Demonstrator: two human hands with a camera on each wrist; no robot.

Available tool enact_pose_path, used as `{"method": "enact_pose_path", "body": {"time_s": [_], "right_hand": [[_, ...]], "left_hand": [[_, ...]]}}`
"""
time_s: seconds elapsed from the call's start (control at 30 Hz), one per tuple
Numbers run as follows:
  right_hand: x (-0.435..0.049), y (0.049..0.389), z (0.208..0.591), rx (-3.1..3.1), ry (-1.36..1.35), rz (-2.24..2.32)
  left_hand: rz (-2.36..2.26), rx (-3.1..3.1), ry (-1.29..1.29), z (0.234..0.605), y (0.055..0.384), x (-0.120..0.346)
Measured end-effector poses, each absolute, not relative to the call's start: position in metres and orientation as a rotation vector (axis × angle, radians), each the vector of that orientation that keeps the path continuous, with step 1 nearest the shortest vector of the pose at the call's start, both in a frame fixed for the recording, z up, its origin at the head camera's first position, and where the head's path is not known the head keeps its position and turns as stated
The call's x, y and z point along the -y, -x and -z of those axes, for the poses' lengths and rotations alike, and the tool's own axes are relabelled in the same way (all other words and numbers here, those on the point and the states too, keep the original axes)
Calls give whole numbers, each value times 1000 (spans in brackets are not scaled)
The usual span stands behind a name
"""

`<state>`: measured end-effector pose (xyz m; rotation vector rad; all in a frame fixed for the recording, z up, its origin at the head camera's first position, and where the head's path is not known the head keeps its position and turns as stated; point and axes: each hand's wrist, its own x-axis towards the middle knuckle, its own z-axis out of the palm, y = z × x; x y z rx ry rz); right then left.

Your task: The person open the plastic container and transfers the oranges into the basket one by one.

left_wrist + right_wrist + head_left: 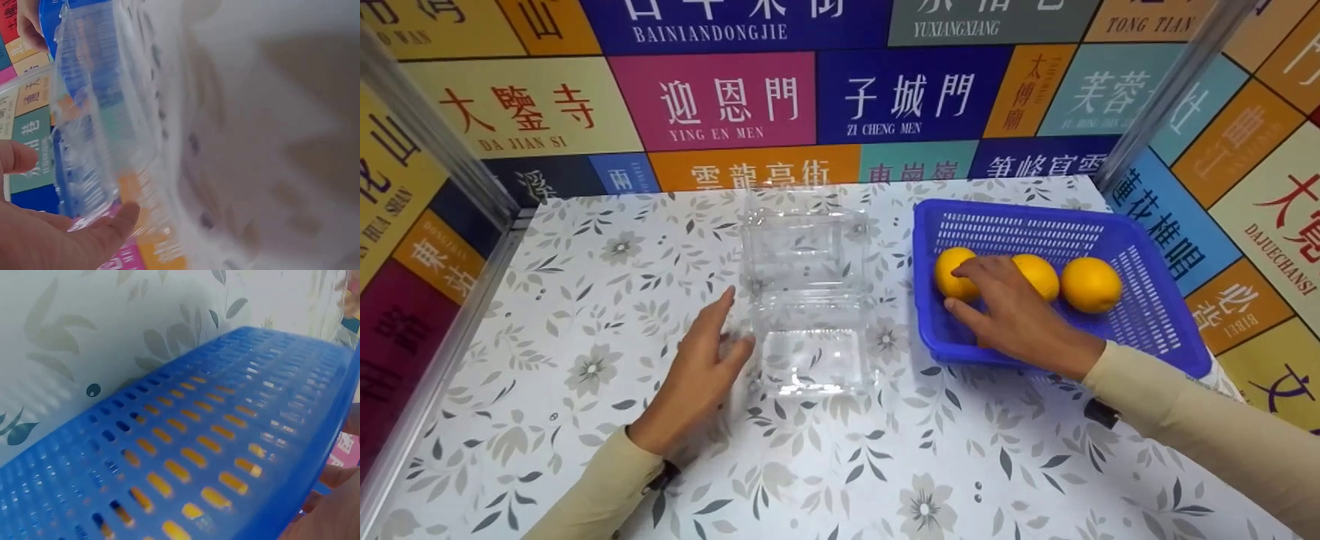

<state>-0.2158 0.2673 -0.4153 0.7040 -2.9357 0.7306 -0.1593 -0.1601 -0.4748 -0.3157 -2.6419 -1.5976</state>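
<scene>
In the purple-blue plastic basket (1155,225), my right hand (1012,315) grips the leftmost orange (952,264), fingers over its right side and thumb at its near edge. A middle orange (1037,276) and a right orange (1091,285) lie beside it. Left of the basket, a clear plastic clamshell box (810,364) sits unfolded, its two halves in line front to back. My left hand (701,371) is at the box's left side, thumb and fingers spread apart, holding nothing. In the right wrist view the slotted basket wall (185,439) hides most of the oranges.
A white tablecloth with grey leaves and flowers (592,367) covers the table. Colourful panels with printed characters (727,101) stand along the back and both sides, with metal frame posts (1170,90) at the corners. The basket stands close to the right panel.
</scene>
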Motion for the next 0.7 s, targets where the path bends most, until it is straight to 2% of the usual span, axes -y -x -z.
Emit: {"method": "enact_pose_path", "body": {"time_s": [0.3,0.7], "right_hand": [[-248,203,424,2834,-783,-631],[-232,194,420,2936,-688,-459]], "left_hand": [[1120,2790,372,451,156,154],[730,2868,380,433,168,126]]}}
